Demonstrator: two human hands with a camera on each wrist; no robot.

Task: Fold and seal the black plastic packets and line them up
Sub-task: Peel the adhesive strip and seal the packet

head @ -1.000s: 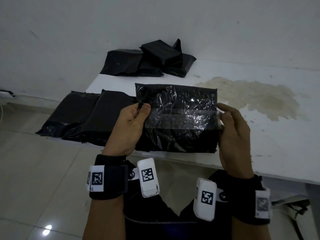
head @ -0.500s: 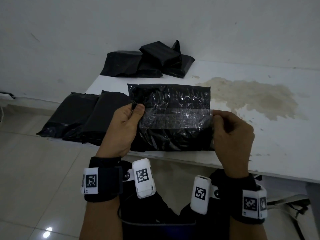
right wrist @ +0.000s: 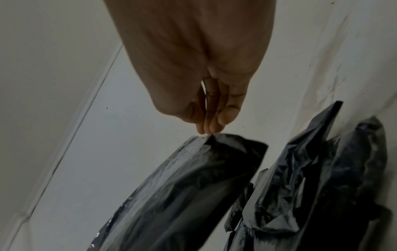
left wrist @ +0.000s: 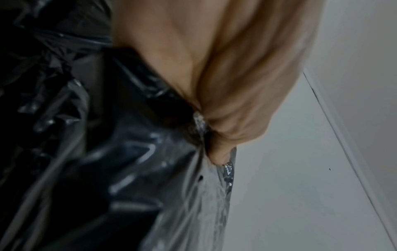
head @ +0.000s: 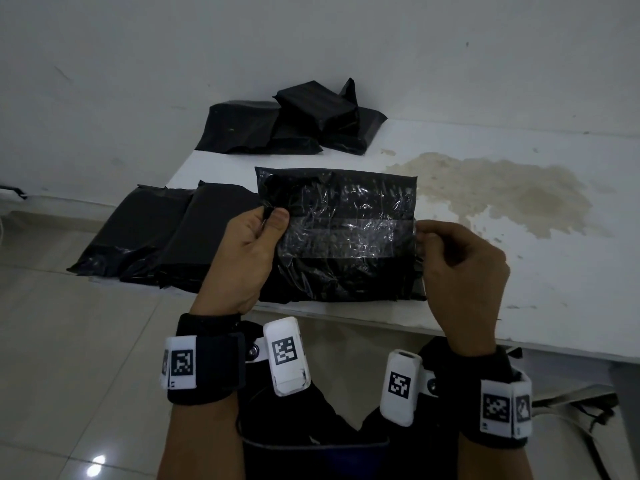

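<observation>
I hold one black plastic packet (head: 341, 244) up over the near edge of the white table (head: 519, 289), its glossy flap side facing me. A shiny strip runs across its middle. My left hand (head: 273, 216) pinches the packet's left edge between thumb and forefinger; the left wrist view shows this left hand (left wrist: 207, 139) with crinkled black packet film (left wrist: 128, 152) bunched at the fingertips. My right hand (head: 420, 233) pinches the right edge at the strip's end. In the right wrist view the right hand's fingertips (right wrist: 206, 131) close on a corner of the packet (right wrist: 193, 186).
Several black packets (head: 162, 244) lie side by side at the table's left end, overhanging its edge. A loose pile of black packets (head: 294, 123) sits at the back against the wall. A brown stain (head: 502, 195) marks the table to the right. Tiled floor (head: 69, 341) lies below.
Both hands and the packet have shifted a little left. My right hand has gone from lying along the packet's right side to pinching its edge with curled fingers.
</observation>
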